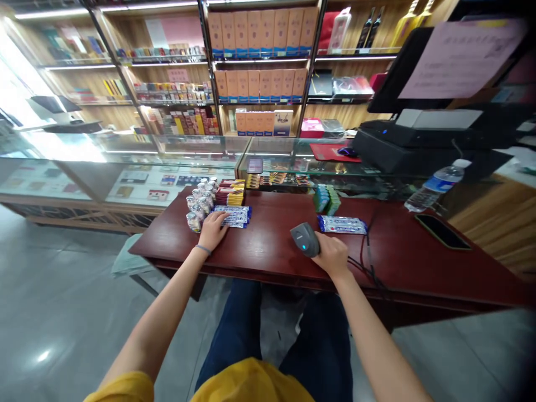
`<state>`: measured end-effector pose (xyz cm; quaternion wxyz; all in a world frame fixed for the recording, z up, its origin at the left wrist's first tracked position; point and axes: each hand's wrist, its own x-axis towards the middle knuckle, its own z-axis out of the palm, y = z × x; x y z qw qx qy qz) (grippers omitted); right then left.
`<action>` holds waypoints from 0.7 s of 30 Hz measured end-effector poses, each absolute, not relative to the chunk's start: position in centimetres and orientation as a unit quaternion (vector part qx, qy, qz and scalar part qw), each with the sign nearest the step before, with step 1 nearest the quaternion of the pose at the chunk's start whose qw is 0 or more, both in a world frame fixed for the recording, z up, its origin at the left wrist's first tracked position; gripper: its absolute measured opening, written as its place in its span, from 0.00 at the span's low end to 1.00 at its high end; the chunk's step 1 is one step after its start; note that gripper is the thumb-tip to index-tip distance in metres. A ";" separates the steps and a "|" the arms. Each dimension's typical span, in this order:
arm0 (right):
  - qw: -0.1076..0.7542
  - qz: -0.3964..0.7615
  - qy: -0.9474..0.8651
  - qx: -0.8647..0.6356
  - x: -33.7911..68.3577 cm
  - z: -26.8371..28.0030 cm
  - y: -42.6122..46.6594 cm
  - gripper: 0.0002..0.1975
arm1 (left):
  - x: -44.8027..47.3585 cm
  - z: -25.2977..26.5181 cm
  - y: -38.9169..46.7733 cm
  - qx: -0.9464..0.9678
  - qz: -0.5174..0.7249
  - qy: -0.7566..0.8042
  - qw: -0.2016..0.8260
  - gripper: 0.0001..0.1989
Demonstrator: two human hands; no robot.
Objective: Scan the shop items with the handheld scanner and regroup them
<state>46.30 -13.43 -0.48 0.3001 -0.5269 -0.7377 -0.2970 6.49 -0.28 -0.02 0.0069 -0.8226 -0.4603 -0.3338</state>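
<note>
1. Fingers of the right hand (pixel 332 254) wrapped a scanner (pixel 305 239); the left hand (pixel 213 230) touched blue-white packs (pixel 238 215), grip unclear.
2. Beyond the right fingers lay green packs (pixel 326 199) and matching packs (pixel 344 225), probably done.
3. Bottles (pixel 201 202) beside the left fingers seemed pending.

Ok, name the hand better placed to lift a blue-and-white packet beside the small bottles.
Probably the left hand: its fingers lie over those packets, while the right hand holds the scanner.
</note>
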 end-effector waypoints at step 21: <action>0.306 -0.290 -0.741 -0.522 45.8 -0.9 -13.5 0.17 | 5.8 -1.3 0.0 -0.826 -0.295 -0.480 0.008 0.17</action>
